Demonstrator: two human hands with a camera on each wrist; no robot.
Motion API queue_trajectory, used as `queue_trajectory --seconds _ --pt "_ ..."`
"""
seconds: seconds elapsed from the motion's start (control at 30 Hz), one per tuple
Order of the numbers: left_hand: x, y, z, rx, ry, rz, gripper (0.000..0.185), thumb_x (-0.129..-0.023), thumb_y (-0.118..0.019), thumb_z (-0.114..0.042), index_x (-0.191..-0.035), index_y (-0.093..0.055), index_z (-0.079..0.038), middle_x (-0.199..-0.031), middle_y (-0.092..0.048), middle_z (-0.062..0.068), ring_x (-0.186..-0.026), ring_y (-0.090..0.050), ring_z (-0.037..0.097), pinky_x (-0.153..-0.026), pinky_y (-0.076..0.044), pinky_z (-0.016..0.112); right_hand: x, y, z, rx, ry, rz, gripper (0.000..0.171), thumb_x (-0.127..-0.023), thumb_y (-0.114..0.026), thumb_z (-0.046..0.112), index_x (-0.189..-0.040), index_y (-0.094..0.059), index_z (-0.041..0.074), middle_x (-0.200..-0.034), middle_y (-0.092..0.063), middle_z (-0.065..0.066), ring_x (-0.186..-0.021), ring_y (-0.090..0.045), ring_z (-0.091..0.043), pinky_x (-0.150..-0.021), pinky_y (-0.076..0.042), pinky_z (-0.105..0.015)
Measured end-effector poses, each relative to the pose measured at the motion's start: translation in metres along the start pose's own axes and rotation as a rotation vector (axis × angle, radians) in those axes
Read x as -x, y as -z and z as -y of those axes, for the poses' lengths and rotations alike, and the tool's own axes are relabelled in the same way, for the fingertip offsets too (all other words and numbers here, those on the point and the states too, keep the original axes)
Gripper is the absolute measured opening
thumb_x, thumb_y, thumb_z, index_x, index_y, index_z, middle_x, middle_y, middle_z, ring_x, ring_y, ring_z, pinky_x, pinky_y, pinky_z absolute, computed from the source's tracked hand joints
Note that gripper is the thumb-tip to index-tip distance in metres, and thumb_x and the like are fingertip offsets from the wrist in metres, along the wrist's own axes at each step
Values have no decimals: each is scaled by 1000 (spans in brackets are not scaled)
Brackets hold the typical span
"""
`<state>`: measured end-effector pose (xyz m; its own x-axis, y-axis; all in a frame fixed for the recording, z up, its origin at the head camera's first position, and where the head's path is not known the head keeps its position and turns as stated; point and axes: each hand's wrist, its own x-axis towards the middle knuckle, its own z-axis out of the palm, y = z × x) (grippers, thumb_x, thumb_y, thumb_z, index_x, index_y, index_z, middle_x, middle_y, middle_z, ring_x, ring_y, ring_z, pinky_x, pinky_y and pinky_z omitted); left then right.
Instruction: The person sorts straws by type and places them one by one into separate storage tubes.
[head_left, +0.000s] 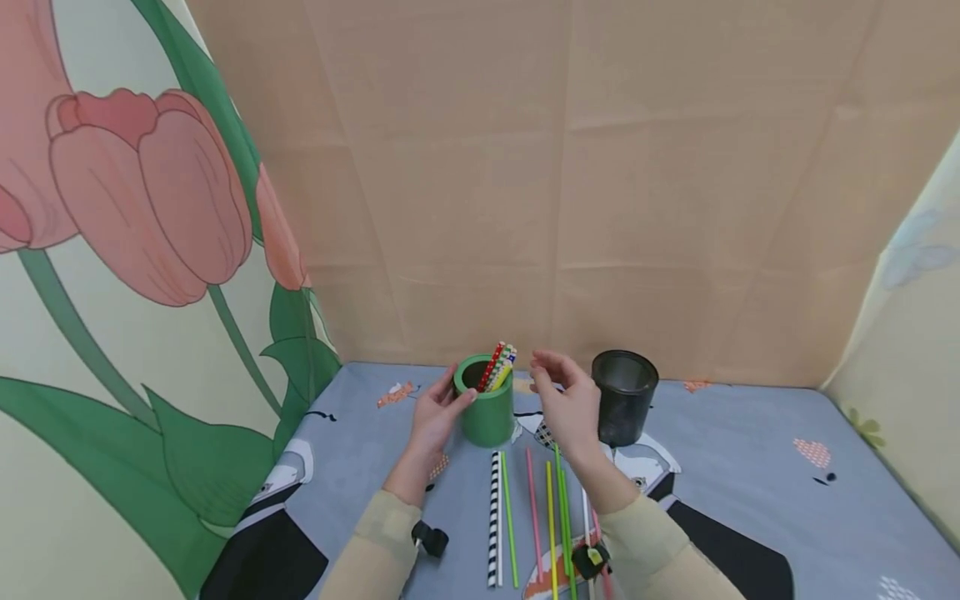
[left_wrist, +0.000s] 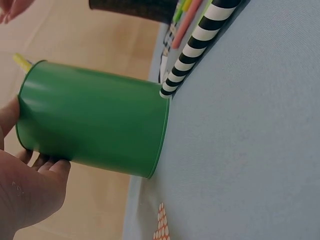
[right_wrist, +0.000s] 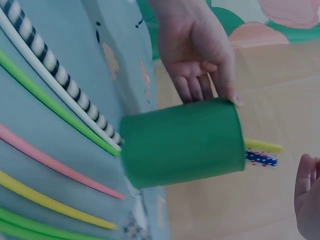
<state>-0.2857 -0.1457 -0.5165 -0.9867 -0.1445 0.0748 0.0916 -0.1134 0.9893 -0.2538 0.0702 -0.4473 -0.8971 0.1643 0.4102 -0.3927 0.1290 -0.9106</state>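
Note:
My left hand [head_left: 437,414] grips a green cup [head_left: 489,418] from its left side, the thumb at the rim and the other fingers against the wall. Out of the cup's mouth lean several patterned straws [head_left: 498,367], red, blue and yellow among their colours; their lower ends are hidden inside. To the right of the cup, my right hand [head_left: 567,402] hangs in the air with loosely bent fingers and holds nothing. In the right wrist view, the right hand [right_wrist: 308,197] shows only partly, beyond the straw tips.
A black cup [head_left: 625,400] stands behind the right hand. In front of the cups lie a black-and-white striped straw [head_left: 494,521] and several plain ones, among them a pink straw [head_left: 533,512] and a yellow straw [head_left: 551,525]. A blue printed cloth [head_left: 750,475] covers the table.

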Motion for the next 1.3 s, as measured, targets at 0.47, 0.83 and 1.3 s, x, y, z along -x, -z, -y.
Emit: queue_trajectory --seconds 0.47,0.83,1.3 --pt "0 1 2 5 7 4 69 -98 -81 -11 -160 -50 -11 -166 -43 13 -154 -40 36 -124 -38 45 59 -9 -60 197 -329 605 24 -99 -74 13 -120 -77 2 -104 -78 -6 -88 -72 -20 -73 -63 -31" --pt "0 2 1 15 0 20 69 -98 -81 -11 -160 -50 -11 -166 -43 13 -154 -38 36 -123 -39 45 72 -12 -75 172 -421 682 31 -97 -78 14 -124 -77 0 -102 -79 -4 -87 -74 -16 -79 -65 -34" --pt "-1 2 2 12 12 12 70 -97 -82 -11 -160 -50 -12 -168 -41 12 -155 -38 35 -123 -39 44 77 -10 -78 268 -346 651 25 -92 -80 9 -114 -80 -2 -92 -78 -2 -79 -72 -14 -72 -64 -31"
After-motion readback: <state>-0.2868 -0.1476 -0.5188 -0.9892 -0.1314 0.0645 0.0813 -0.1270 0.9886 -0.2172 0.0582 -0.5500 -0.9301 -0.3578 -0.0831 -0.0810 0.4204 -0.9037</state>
